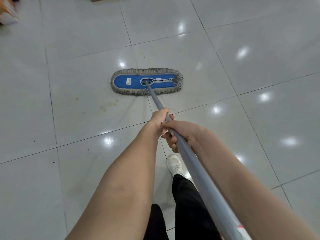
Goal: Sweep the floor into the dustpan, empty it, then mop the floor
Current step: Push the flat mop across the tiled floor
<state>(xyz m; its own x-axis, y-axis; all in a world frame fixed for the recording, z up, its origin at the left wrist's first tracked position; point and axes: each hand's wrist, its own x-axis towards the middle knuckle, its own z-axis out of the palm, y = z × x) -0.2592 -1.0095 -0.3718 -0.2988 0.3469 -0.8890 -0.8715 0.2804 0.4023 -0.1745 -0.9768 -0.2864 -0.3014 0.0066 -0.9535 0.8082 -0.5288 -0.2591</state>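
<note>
A flat mop with a blue pad and grey fringe (131, 81) lies on the glossy grey tiled floor (242, 70) ahead of me. Its grey handle (195, 163) runs back from the pad toward my lower right. My left hand (160, 119) grips the handle further down toward the pad. My right hand (181, 134) grips it just behind, fingers curled round it. Both forearms stretch forward from the bottom of the view.
Yellowish stains (105, 105) mark the tile left of the handle, and small dark specks (34, 141) dot the floor at left. A box or bag (7, 13) sits at the top left corner. My white shoe (174, 164) stands below my hands.
</note>
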